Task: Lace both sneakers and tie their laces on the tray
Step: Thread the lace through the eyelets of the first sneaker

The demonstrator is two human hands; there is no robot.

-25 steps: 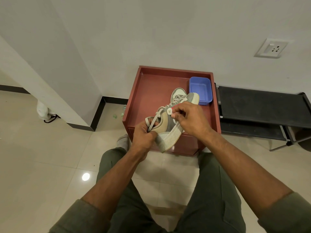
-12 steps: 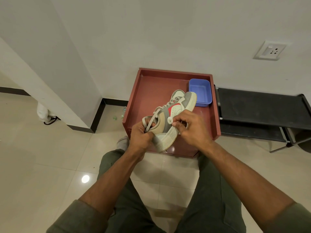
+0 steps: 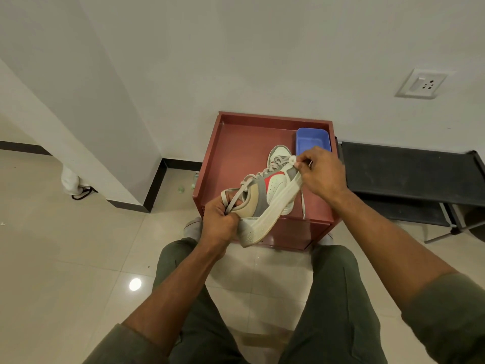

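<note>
Hands meet over the near edge of the red-brown tray [image 3: 231, 143]: the left hand [image 3: 219, 219] reaches up from below, fingers curled around the heel end of a grey, tan and white sneaker [image 3: 265, 200] held on its side with the pale sole toward the camera. The right hand [image 3: 321, 174] comes in from the right, wrist bent, pinching the toe end and a lace [image 3: 303, 203] that hangs down from it. A second sneaker [image 3: 278, 153] lies flat in the tray behind — just beside a blue plastic tub [image 3: 312, 139] in the far right corner.
</note>
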